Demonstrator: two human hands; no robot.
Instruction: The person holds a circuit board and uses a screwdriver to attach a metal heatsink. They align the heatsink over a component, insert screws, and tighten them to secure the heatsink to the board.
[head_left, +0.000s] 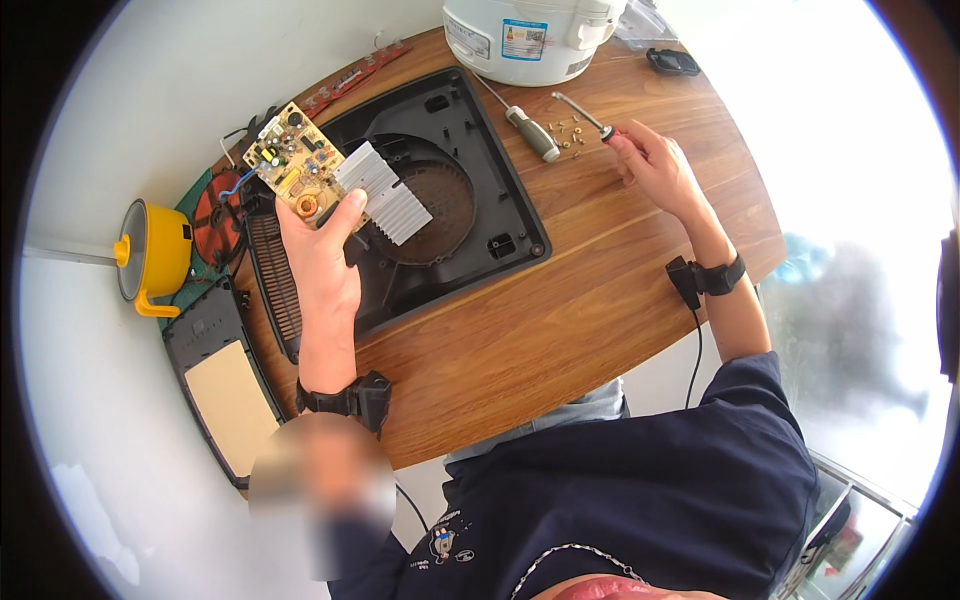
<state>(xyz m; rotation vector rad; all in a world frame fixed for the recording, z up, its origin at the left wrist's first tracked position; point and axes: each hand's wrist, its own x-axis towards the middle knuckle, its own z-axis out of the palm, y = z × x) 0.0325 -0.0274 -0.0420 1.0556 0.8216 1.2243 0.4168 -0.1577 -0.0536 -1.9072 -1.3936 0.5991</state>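
Observation:
My left hand (322,250) grips a circuit board (295,160) by its near edge, the thumb on the silver finned heat sink (385,195). Blue wire runs from the board's left side. Below it lies an open black plastic housing (490,170) with a round brown-stained recess. In my right hand (655,165), closed and raised over the table's right side, is a tool with a thin metal shaft (582,111); its tip looks bent and its handle is mostly hidden. Beside it are several small brass-coloured screws (568,133) and a screwdriver with a grey handle (532,133).
A white appliance (540,65) stands at the back, near a small black object (673,62). To the left are a reddish coil disc (215,220), a yellow pot (165,245) and a black panel (195,330). Red strip (350,78) lies along the wall. Cables hang from both wristbands.

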